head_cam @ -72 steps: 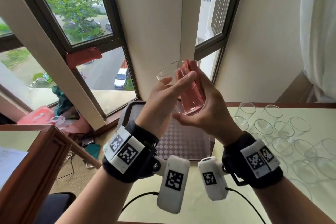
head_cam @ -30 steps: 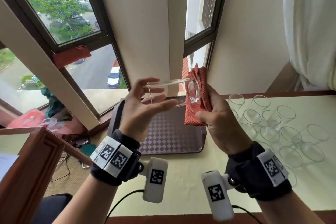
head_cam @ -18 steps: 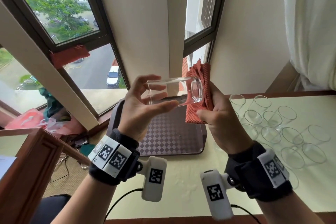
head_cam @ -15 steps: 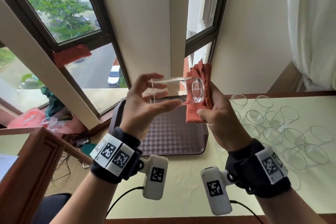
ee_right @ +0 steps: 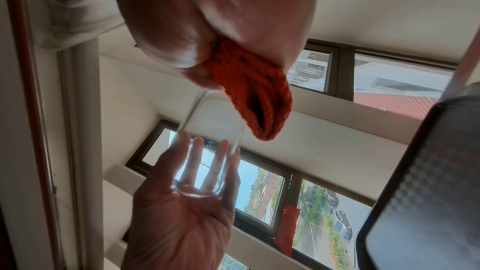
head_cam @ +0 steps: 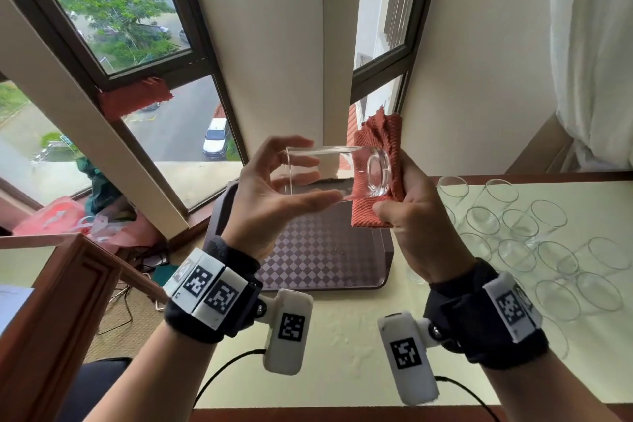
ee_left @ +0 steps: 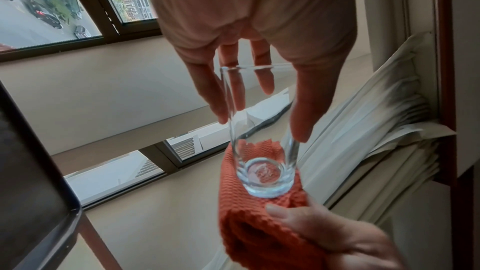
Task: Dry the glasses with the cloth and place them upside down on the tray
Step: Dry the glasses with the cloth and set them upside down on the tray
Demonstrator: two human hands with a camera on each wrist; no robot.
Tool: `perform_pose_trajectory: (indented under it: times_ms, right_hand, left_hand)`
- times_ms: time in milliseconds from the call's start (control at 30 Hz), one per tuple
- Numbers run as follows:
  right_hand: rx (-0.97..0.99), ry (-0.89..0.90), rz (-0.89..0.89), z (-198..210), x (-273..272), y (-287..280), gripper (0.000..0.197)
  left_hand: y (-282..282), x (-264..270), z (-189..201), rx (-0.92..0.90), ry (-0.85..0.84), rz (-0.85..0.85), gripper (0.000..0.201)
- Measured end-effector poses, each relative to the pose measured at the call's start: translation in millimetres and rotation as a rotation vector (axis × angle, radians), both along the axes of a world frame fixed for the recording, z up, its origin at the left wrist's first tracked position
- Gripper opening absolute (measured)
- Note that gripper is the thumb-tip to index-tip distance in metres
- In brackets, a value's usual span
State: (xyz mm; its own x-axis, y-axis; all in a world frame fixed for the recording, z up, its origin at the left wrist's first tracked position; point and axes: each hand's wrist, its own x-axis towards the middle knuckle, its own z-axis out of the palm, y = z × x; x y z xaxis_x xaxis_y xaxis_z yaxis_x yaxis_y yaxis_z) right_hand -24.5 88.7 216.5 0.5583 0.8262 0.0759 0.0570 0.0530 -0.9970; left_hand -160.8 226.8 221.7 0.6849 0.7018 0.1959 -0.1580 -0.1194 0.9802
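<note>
Left hand (head_cam: 270, 195) holds the glass (head_cam: 337, 173) sideways in the air, open end toward the palm, base pointing at the right hand. Grip is a light one: thumb along the near side, fingers (ee_left: 207, 89) spread over the far side, tips curled onto the wall near the rim.

Right hand (head_cam: 416, 216) is closed around the folded red cloth (head_cam: 373, 212), thumb pinching it against the fingers. The cloth is pressed on the glass base; the thick base shows against the cloth in the left wrist view (ee_left: 265, 174). A free corner of cloth sticks up above the right hand.

In the right wrist view the glass (ee_right: 207, 151) runs from the cloth (ee_right: 254, 98) down to the left palm (ee_right: 182, 217), fingers visible through the wall.

Tray (head_cam: 318, 260) sits on the table (head_cam: 342, 336) directly below and beyond both hands, dark, checkered liner, nothing on the part that shows.

Other glasses (head_cam: 520, 236) stand upright in a cluster on the table, to the right of and beyond the right hand, packed close. Exact count unclear, some hidden behind the wrist.

Wrist cameras (head_cam: 287, 329) hang under both wrists, cables trailing toward the near table edge.

Windows lie beyond the hands; a white curtain (head_cam: 596, 55) hangs up and to the right of the right hand.
</note>
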Motion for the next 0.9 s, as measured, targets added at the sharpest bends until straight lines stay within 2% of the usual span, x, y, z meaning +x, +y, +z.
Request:
perform_pose_trajectory:
  times_ms: [200, 333, 467, 600, 733, 800, 900]
  right_hand:
    - [-0.029, 0.002, 0.032, -2.8, -3.6, -4.9, 0.080]
    - [-0.013, 0.019, 0.007, -3.1, -8.2, -1.7, 0.082]
    - [0.007, -0.034, 0.007, -0.6, -15.0, -3.7, 0.079]
    - [0.015, -0.025, 0.009, -2.6, -20.4, 1.4, 0.076]
    - [0.034, -0.062, 0.024, -0.5, -28.0, 0.0, 0.078]
    - [0.068, -0.009, 0.003, -1.6, -30.5, 0.8, 0.078]
    - [0.136, 0.186, -0.021, -9.1, -32.2, 3.9, 0.074]
  left_hand:
    - [3.9, -3.9, -1.8, -0.019, 0.003, 0.045, 0.072]
    - [-1.0, -6.7, 0.0, 0.052, 0.023, 0.009, 0.071]
    - [2.3, -11.6, 0.3, -0.013, -0.023, 0.041, 0.070]
    - [3.3, -19.3, 1.9, 0.035, -0.006, -0.006, 0.070]
    - [7.2, -25.9, -4.0, -0.007, -0.028, 0.038, 0.072]
    - [4.9, -27.9, -4.1, 0.041, -0.004, 0.023, 0.071]
    - [-1.4, -32.0, -1.3, 0.154, 0.019, 0.012, 0.068]
